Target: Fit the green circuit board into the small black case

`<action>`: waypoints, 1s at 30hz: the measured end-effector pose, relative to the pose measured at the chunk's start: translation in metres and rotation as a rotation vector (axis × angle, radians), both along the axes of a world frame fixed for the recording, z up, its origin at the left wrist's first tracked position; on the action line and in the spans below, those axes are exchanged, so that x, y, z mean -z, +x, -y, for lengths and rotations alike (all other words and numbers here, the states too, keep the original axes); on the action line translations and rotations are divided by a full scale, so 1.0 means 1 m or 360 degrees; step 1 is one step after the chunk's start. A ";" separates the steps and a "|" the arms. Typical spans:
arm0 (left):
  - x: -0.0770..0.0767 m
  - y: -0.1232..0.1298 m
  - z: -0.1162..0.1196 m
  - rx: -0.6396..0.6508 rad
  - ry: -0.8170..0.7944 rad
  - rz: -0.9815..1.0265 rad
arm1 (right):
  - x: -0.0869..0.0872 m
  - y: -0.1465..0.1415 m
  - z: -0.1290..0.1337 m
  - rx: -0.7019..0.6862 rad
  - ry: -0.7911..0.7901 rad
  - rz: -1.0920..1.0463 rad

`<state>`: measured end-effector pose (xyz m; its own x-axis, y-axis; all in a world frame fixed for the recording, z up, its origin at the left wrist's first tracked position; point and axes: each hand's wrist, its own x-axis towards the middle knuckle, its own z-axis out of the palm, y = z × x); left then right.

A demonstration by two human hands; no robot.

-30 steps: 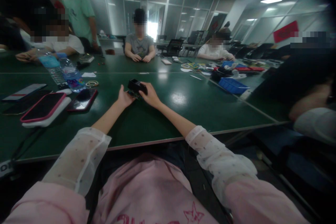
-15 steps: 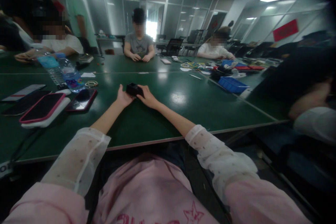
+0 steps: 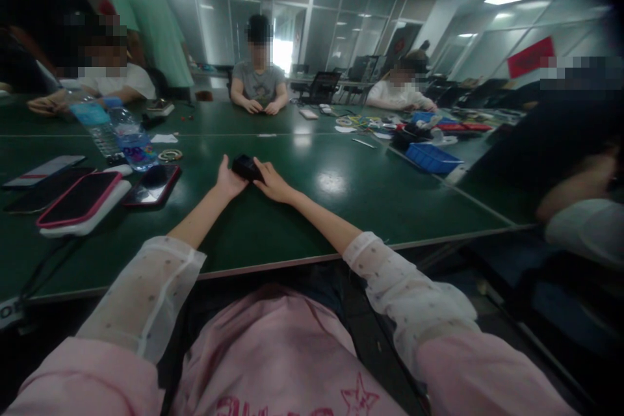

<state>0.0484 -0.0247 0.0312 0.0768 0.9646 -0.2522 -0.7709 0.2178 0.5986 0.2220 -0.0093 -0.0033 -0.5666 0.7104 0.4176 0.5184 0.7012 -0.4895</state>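
A small black box [image 3: 246, 168] sits in two bare hands over the table [image 3: 273, 240], in from its near edge. The right hand [image 3: 273, 182] grasps its right end; the left hand [image 3: 231, 181] supports it, thumb raised (the other fingers are hidden, their grip untold). The step looks like two-handed handling, though the dark surface hides detail; any next move calls for steady support. A red-edged phone [image 3: 152, 186] lies leftward.

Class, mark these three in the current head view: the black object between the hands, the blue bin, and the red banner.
Black object [image 3: 246, 168]: head view, middle of its dark body.
Blue bin [image 3: 423, 162]: head view, side wall.
Red banner [image 3: 531, 57]: head view, middle of its face.
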 end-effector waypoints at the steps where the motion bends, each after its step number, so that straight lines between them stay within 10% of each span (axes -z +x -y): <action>1: 0.000 0.000 0.000 -0.0001 -0.0008 -0.0012 | 0.000 0.000 0.000 0.0002 -0.0003 0.0000; 30: -0.003 0.004 0.001 -0.0016 0.0071 -0.0106 | -0.007 0.003 0.004 -0.0071 -0.0036 -0.0217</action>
<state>0.0519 -0.0254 0.0338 0.0516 0.9756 -0.2133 -0.7312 0.1824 0.6573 0.2250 -0.0128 0.0039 -0.5366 0.6959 0.4772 0.4146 0.7100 -0.5692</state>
